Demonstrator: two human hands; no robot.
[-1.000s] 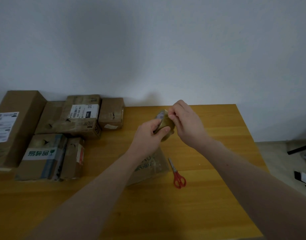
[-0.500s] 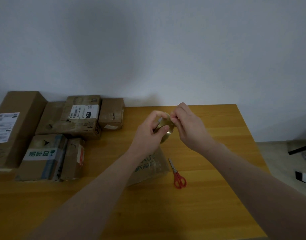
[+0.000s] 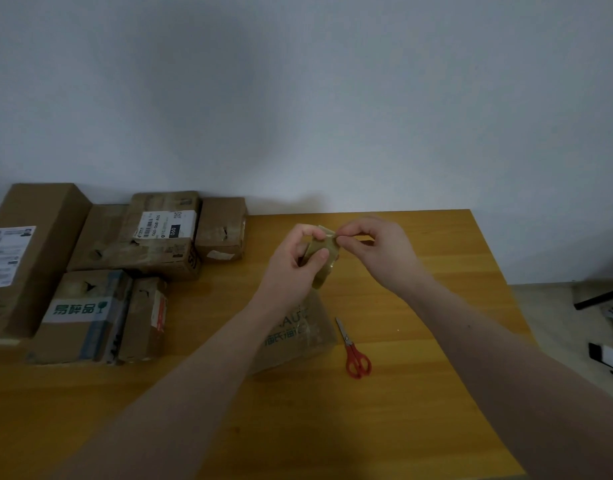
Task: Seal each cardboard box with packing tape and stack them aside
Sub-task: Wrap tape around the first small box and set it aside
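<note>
Tape roll [image 3: 320, 261], held above the worktop [image 3: 419, 393] centre: left hand [image 3: 294, 268] grips its rim; right hand [image 3: 378, 251] pinches the free end. Light, rigid, likely sticky; peel by the tab. Cardboard box [image 3: 298, 334] lies beneath.

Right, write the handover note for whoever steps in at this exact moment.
Left hand: grips the tape roll, held above the table.
Right hand: pinches the free tape end, just lifted off the roll.
Box with green print: lies under the left forearm, no new tape on it yet.
Red scissors: lie on the table right of that box, untouched.
Other boxes: grouped at the table's left end; whether they are sealed cannot be told.
Left to do: pull out tape, seal the box, cut, set it aside.
</note>
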